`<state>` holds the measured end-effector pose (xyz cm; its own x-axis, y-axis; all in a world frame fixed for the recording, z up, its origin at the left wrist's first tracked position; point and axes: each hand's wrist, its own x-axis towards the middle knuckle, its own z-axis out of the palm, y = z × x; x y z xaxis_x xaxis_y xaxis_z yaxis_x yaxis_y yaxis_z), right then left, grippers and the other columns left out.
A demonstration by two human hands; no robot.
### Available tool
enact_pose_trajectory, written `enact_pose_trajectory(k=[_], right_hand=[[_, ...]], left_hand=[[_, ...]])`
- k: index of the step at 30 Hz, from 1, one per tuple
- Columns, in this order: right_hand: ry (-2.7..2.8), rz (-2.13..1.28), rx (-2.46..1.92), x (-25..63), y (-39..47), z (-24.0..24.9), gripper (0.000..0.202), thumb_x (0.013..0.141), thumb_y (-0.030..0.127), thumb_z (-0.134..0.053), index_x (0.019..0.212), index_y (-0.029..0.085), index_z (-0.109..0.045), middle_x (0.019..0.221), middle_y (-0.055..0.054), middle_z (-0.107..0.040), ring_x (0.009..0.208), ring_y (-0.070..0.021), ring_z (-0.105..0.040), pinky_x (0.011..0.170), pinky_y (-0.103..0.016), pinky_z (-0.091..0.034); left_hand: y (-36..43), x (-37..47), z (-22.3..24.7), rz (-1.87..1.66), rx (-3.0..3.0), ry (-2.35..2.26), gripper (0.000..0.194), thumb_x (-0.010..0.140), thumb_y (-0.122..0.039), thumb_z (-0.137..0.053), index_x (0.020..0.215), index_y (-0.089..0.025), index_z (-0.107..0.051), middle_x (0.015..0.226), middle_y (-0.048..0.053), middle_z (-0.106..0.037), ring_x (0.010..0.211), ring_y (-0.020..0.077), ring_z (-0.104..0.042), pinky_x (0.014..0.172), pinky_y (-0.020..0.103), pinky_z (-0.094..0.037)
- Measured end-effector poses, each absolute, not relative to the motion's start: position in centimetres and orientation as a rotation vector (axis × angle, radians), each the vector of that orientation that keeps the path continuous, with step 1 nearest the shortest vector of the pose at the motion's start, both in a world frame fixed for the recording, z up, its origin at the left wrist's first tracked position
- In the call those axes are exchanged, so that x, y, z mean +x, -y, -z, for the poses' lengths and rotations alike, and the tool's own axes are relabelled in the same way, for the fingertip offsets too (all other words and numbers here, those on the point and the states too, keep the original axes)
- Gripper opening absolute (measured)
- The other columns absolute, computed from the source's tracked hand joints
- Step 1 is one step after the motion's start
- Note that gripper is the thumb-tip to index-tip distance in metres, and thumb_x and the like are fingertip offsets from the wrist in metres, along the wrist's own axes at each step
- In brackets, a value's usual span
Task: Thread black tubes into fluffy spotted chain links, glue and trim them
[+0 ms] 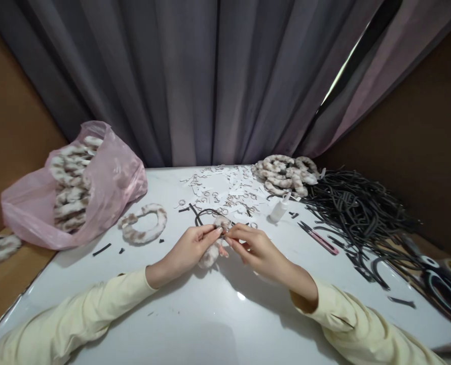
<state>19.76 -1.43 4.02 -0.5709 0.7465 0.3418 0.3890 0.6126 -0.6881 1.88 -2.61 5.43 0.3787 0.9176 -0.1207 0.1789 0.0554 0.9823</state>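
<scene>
Near the middle of the table, my left hand is closed, thumb and fingers pinching a white-and-brown furry tube. My right hand meets it from the other side with its fingertips pinched at the tube's end. Any small part between the fingertips is hidden. Just beyond the hands lies a curved length of black cord, partly covered by them. To the left, a furry ring of the same fabric lies flat, with a gap on its left side.
A pink plastic bag full of furry rings stands left. Metal rings and white tags lie scattered behind the hands. At right are a white squeeze bottle, pink-handled snips, piled furry rings, black cords and scissors.
</scene>
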Motion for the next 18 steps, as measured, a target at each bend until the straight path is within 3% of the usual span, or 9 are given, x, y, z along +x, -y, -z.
enact_pose_trajectory(k=[2,7,11,14,18], right_hand=[[2.179,-0.84,-0.908,19.9,1.3,-4.0,0.021,0.091,0.022,-0.044,0.087,0.016,-0.064,0.084,-0.006,-0.057,0.065,-0.0112,-0.055,0.053,-0.021,-0.045],[2.103,-1.059,-0.973,20.0,1.2,-3.9,0.024,0.091,0.029,-0.045,0.088,0.015,-0.064,0.089,-0.005,-0.057,0.048,-0.0048,-0.049,0.043,-0.018,-0.043],[2.045,-1.154,-1.026,19.8,1.2,-4.2,0.026,0.091,0.029,-0.046,0.078,0.013,-0.063,0.084,-0.003,-0.055,0.046,-0.004,-0.049,0.043,-0.017,-0.043],[2.064,-1.098,-1.027,19.6,1.3,-4.2,0.028,0.091,0.026,-0.045,0.07,0.013,-0.06,0.076,-0.002,-0.053,0.048,-0.0056,-0.05,0.045,-0.018,-0.043],[2.147,-0.817,-0.983,19.8,1.3,-3.9,0.017,0.089,0.021,-0.048,0.08,0.015,-0.062,0.077,-0.003,-0.059,0.061,-0.0108,-0.054,0.053,-0.021,-0.044]], left_hand=[[2.6,1.9,-5.4,-0.763,1.442,-1.071,0.037,0.087,-0.043,-0.045,0.073,-0.013,-0.06,0.048,-0.005,-0.049,0.04,0.0058,-0.036,0.042,0.019,-0.029],[2.6,1.8,-5.1,-0.752,1.497,-1.094,0.034,0.088,-0.043,-0.043,0.08,-0.013,-0.057,0.071,0.003,-0.066,0.043,0.0058,-0.041,0.043,0.019,-0.032],[2.9,1.7,-4.8,-0.798,1.654,-1.143,0.03,0.088,-0.04,-0.042,0.078,-0.015,-0.056,0.07,0.001,-0.065,0.048,0.0081,-0.046,0.048,0.02,-0.036],[3.0,1.7,-4.5,-0.843,1.807,-1.171,0.026,0.088,-0.035,-0.043,0.072,-0.017,-0.053,0.067,0.0,-0.062,0.056,0.0105,-0.052,0.055,0.021,-0.038],[3.0,1.7,-4.5,-0.808,1.807,-1.194,0.024,0.086,-0.037,-0.045,0.074,-0.018,-0.053,0.064,-0.001,-0.06,0.062,0.0144,-0.059,0.055,0.021,-0.039]])
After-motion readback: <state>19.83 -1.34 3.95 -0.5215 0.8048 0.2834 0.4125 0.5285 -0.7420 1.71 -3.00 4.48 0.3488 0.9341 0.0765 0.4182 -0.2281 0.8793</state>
